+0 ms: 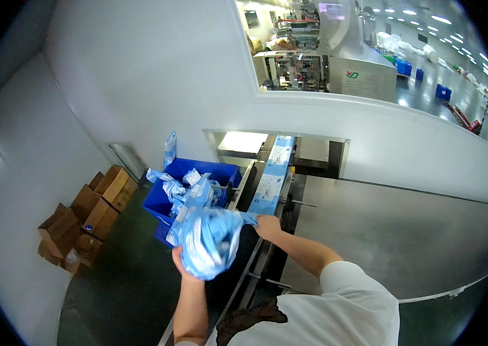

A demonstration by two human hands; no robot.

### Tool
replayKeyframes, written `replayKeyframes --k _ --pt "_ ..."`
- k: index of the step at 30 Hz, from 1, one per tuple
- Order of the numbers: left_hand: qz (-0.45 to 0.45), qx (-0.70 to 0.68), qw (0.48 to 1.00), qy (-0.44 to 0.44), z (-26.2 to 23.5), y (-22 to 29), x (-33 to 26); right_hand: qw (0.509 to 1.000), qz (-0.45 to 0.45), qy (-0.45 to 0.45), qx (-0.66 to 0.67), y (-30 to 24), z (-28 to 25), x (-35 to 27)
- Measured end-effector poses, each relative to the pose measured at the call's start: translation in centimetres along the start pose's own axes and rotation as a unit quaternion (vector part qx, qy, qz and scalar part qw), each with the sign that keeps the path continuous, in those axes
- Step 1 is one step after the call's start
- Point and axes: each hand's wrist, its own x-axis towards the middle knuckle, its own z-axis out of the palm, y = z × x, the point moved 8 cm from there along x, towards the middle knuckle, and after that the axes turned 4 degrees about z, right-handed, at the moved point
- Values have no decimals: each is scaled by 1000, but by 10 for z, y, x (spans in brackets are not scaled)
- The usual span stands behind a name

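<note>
A big crumpled bundle of blue-and-white packaging film point(209, 245) is held up over the near part of the conveyor point(246, 254). My left hand point(183, 264) cups it from its lower left side, the fingers partly hidden behind it. On the other side, my right hand point(267, 228) is closed on a narrow, gathered end of the same film. Just beyond my right hand, a row of flat blue-and-white packs point(273, 179) lies on the conveyor. A blue bin point(155, 205) full of crumpled film stands to the left, partly covered by the bundle.
A broad steel table point(394, 230) borders the conveyor on the right. The conveyor passes through a low wall opening point(342, 158). Metal guide rods point(270, 281) stick out along its side. Open cardboard boxes point(99, 218) sit by the left wall. Machinery point(296, 69) shows behind the window.
</note>
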Motion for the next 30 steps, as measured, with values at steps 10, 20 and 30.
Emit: replayKeyframes --k 10,20,30 --pt "105 169 976 90 22 -94 90 992 -124 13 -12 -42 8 -57" --pt "82 852 515 38 -81 -103 89 975 -215 38 51 -103 6 -105" --pt "82 896 426 -93 -60 -61 25 901 -431 23 53 -107 -36 -124"
